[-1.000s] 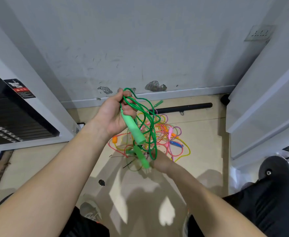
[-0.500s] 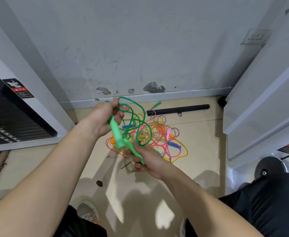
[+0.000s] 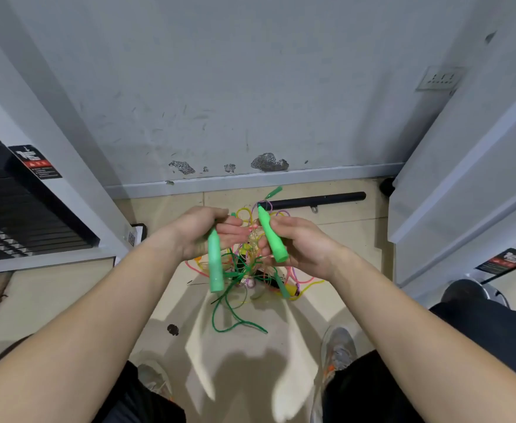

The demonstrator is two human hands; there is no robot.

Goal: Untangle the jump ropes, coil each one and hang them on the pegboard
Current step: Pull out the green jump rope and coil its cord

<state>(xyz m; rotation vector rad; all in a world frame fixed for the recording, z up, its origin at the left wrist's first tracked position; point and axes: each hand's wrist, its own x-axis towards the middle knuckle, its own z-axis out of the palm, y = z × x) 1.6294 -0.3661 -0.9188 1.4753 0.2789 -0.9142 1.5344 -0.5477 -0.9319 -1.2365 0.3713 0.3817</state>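
My left hand (image 3: 203, 232) grips one light green handle (image 3: 215, 265) of the green jump rope, the handle hanging downward. My right hand (image 3: 301, 244) grips the other green handle (image 3: 271, 236), which points up and away. The dark green cord (image 3: 235, 303) drops in loose loops between the handles to the floor. Under my hands lies a tangle of pink, yellow and orange jump ropes (image 3: 299, 280) on the tiled floor, partly hidden by my hands. No pegboard is in view.
A scuffed grey wall (image 3: 250, 102) stands ahead. A black bar (image 3: 320, 200) lies along its base. A white cabinet (image 3: 464, 178) flanks the right and a machine with black weight plates (image 3: 15, 218) the left. My shoes (image 3: 337, 352) are near the bottom.
My right hand has taken the second green handle and raised it. My left hand dropped lower with its handle. The coiled green loops fell open and now hang to the floor.
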